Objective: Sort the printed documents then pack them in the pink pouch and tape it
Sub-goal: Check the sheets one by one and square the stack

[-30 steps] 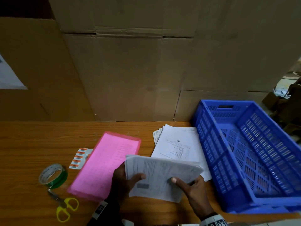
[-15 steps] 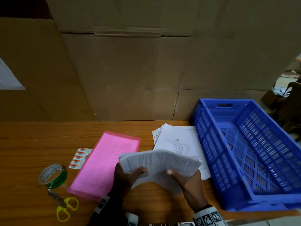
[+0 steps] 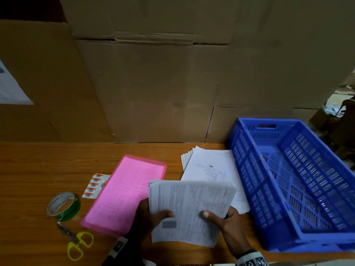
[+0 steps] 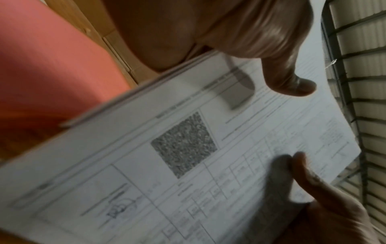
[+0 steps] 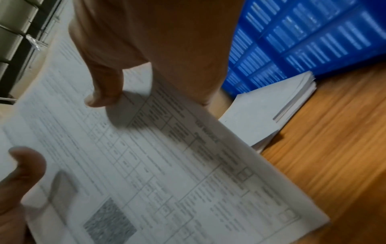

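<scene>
Cardboard boxes [image 3: 153, 83]: stacked as a wall along the far edge of the desk.
Desk [image 3: 38, 169]: wood-grain surface; carries every item listed below.
Blue crate [image 3: 299, 239]: slotted plastic, on the right part of the desk; its left wall stands just beside the loose paper pile.
Pink pouch [image 3: 123, 194]: lies flat, left of centre, long axis running away from the person; its near right corner passes under the left hand.
Loose paper pile [image 3: 209, 166]: white printed sheets flat on the desk between the pink pouch and the blue crate, fanned at the far left corner; partly covered by the held stack.
Held stack of printed documents [image 3: 190, 210]: several sheets with tables and a grey square block of print; raised above the desk at the near edge, far edge tilted up, over the gap between pouch and pile.
Left hand [image 3: 148, 217]: grip closed on the left edge of the held stack; thumb on the top sheet, fingers hidden beneath.
Right hand [image 3: 228, 225]: grip closed on the lower right part of the held stack; thumb flat on the top sheet, fingers beneath and out of sight.
Stack relative to grip: pinned between both thumbs above and the fingers below; most of the sheet area extends beyond the thumbs, away from the person.
Tape roll [image 3: 64, 206]: green, on its side, left of the pouch.
Scissors [image 3: 76, 242]: yellow handles, just in front of the tape roll.
Label strip [image 3: 95, 186]: small card with orange marks, touching the pouch's left edge.
</scene>
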The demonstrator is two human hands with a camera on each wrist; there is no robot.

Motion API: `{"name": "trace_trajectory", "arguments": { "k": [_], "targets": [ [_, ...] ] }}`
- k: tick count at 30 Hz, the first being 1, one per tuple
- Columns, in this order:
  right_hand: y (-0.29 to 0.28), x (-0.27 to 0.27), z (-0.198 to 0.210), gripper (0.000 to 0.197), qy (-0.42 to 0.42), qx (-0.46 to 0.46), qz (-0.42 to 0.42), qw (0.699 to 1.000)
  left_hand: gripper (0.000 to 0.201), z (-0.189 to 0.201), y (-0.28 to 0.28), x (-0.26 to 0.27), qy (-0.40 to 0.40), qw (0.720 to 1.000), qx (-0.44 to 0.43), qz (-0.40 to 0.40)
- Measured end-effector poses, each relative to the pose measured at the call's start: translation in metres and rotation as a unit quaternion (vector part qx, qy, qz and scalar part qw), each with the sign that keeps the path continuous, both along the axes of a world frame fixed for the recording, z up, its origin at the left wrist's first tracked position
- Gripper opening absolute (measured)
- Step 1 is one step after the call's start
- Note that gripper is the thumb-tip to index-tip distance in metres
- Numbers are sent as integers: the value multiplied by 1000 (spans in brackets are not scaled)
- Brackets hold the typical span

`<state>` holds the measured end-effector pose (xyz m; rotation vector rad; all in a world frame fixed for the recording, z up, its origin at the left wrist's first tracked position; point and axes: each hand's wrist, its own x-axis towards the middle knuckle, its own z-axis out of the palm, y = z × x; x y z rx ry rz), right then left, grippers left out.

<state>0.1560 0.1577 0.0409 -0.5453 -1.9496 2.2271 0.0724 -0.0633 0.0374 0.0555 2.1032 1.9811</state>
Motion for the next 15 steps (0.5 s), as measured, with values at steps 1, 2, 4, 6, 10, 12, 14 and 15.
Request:
{"name": "trace_trajectory", "arguments": {
  "k": [1, 2, 4, 6, 10, 12, 14, 15],
  "targets": [
    [-2, 0, 1, 44, 2, 0, -2, 1000, 32, 1, 3, 2, -1, 1000, 0, 6],
    [-5, -1, 3, 43, 6, 0, -9, 1000, 30, 4, 6, 4, 3, 1000, 5, 16],
    [-8, -4, 10, 39, 21, 2, -30, 999, 34, 10, 11, 5, 10, 999, 12, 39],
    [-6, -7, 16, 41, 43, 7, -36, 998, 38, 19, 14, 3, 27, 998, 31, 45],
    [0, -9, 27, 37, 57, 9, -16, 998, 40, 26, 7, -7, 62, 996, 48, 32],
    [2, -8, 25, 36, 44, 18, 3, 999, 46, 18, 1, -11, 51, 997, 50, 15],
    [6, -7, 14, 38, 25, 22, 7, 999, 59, 4, -4, -13, 30, 999, 22, -9],
    [8, -6, 9, 39, 17, 20, 6, 1000, 62, -4, -5, -12, 21, 999, 2, -23]
  ]
}}
